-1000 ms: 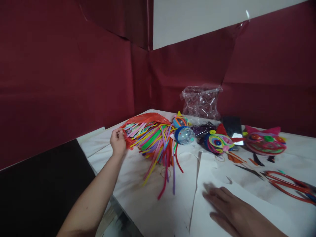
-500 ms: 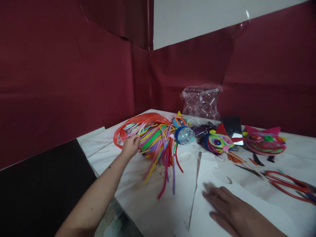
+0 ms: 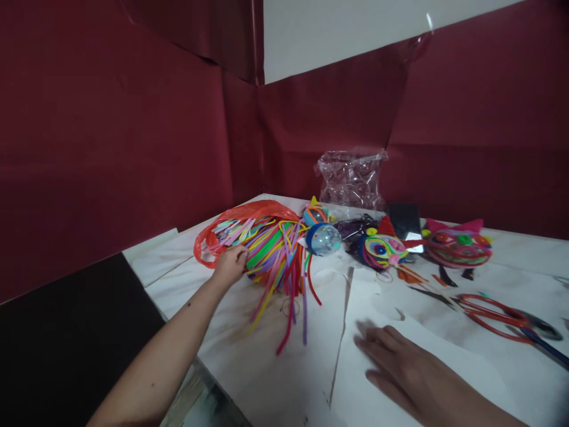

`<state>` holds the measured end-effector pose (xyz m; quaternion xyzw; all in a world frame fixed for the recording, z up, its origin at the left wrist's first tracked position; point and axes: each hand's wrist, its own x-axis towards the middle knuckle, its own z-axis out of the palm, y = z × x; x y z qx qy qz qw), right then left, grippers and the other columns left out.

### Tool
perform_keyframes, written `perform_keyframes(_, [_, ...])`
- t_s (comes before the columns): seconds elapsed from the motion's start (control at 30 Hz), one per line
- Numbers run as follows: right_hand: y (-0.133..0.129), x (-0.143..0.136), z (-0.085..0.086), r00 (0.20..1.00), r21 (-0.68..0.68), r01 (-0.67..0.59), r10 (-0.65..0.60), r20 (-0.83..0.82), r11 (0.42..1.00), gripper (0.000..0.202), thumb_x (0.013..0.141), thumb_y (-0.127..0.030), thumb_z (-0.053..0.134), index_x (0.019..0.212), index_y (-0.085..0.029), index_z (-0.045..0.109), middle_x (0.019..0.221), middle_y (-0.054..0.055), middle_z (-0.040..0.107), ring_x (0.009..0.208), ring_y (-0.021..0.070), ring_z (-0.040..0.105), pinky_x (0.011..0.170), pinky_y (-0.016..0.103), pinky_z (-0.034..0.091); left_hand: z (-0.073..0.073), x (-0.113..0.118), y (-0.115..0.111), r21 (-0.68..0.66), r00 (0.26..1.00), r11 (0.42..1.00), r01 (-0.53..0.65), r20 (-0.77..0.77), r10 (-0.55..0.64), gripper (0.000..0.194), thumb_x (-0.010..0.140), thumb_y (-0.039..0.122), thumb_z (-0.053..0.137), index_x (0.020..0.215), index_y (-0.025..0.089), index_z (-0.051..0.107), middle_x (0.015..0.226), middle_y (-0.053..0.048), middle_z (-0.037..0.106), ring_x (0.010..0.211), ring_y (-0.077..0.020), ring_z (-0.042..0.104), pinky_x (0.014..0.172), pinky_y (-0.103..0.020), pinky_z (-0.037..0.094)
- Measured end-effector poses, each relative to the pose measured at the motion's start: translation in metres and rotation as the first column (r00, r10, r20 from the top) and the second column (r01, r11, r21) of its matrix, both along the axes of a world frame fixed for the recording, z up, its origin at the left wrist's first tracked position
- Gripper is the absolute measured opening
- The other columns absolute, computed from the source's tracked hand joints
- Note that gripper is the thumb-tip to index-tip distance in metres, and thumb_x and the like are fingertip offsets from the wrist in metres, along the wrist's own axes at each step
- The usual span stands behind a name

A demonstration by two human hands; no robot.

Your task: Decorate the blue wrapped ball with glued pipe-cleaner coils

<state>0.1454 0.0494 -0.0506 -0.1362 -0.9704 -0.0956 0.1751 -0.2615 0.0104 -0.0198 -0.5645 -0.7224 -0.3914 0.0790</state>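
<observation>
My left hand (image 3: 230,264) reaches to the left side of a bundle of colourful pipe cleaners (image 3: 272,252). Its fingers are curled together against the bundle, and what they pinch, if anything, is hidden. The pipe cleaners spill out of a red plastic bag (image 3: 262,209), several of them trailing toward the table's front. My right hand (image 3: 398,363) lies with fingers stretched out on a sheet of white paper (image 3: 373,308), holding nothing. Just right of the bundle sits a clear round ball with a blue band (image 3: 324,239).
Decorated balls stand at the back: a small one (image 3: 316,213), one with a red horn (image 3: 382,249) and a pink-eared one (image 3: 462,243). Orange-handled scissors (image 3: 493,317) lie at right beside a dark blue stick-like thing (image 3: 546,347). Behind are a dark phone (image 3: 404,222) and clear plastic packaging (image 3: 351,181).
The view has shifted slightly, so everything sits a little further left and more of the scissors shows. Both hands keep nearly the same places on the table.
</observation>
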Motion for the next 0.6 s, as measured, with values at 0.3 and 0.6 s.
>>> perform_keyframes(0.3, [-0.005, 0.000, 0.009, 0.998, -0.123, 0.055, -0.052, 0.028, 0.991, 0.036, 0.087, -0.034, 0.050, 0.119, -0.018, 0.057, 0.123, 0.013, 0.057, 0.110, 0.0282, 0.055, 0.089, 0.042, 0.049, -0.007, -0.008, 0.006, -0.057, 0.999, 0.998, 0.006, 0.042, -0.004, 0.018, 0.071, 0.022, 0.049, 0.080, 0.021, 0.064, 0.061, 0.000, 0.062, 0.057, -0.0165, 0.057, 0.058, -0.027, 0.044])
perform_keyframes(0.6, [-0.003, 0.000, 0.005, 0.997, -0.126, 0.064, -0.057, 0.057, 0.990, 0.037, 0.087, -0.034, 0.049, 0.120, -0.019, 0.056, 0.125, 0.013, 0.056, 0.110, 0.0276, 0.054, 0.089, 0.041, 0.048, -0.007, -0.011, 0.005, -0.082, 0.997, 0.996, -0.046, 0.057, 0.050, 0.019, 0.073, 0.028, 0.048, 0.065, 0.021, 0.063, 0.055, 0.000, 0.062, 0.053, -0.0165, 0.057, 0.053, -0.026, 0.040])
